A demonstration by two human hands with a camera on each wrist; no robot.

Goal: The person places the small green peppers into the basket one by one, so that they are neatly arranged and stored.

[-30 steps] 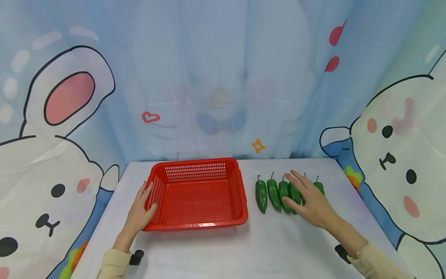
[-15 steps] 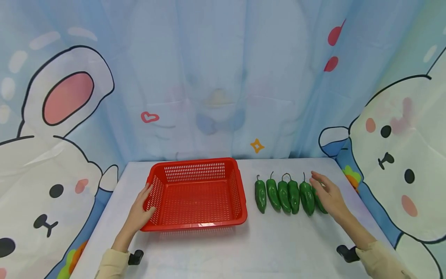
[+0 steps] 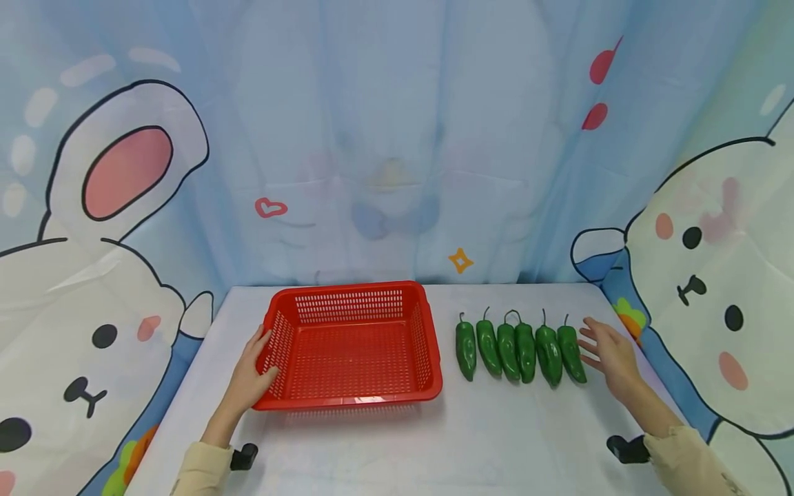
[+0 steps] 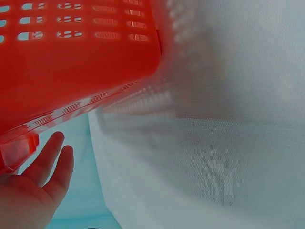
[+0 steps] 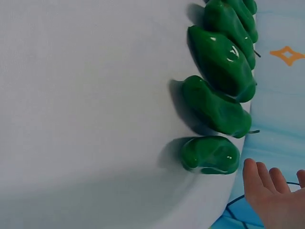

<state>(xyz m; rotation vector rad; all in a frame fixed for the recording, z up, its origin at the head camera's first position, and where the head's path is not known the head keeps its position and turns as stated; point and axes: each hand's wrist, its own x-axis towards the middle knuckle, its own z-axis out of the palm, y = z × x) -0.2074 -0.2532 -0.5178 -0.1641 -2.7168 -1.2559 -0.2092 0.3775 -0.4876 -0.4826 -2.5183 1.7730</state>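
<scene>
A red plastic basket (image 3: 347, 401) with slotted walls sits on the table's left half. My left hand (image 3: 245, 379) rests at its left rim, thumb near the front corner; in the left wrist view, two straight fingers (image 4: 61, 174) extend beside the basket's rim. Several green peppers (image 3: 548, 355) with thin curved stems lie in a row to the basket's right, stems toward the back. My right hand (image 3: 614, 358) is just right of the last pepper (image 3: 571, 355), fingers spread and pointing left, holding nothing. The right wrist view shows its fingers extended beside the end pepper (image 5: 209, 155).
A white cloth covers the table (image 3: 465, 448). Behind and on both sides hangs a blue curtain (image 3: 384, 138) with cartoon animals printed on it. Its back panel meets the table's far edge, close behind the basket and pepper stems.
My right hand has moved right, from over the peppers to beyond the row's right end, uncovering all of them. The left hand stays at the basket's rim, and the peppers lie as before.
</scene>
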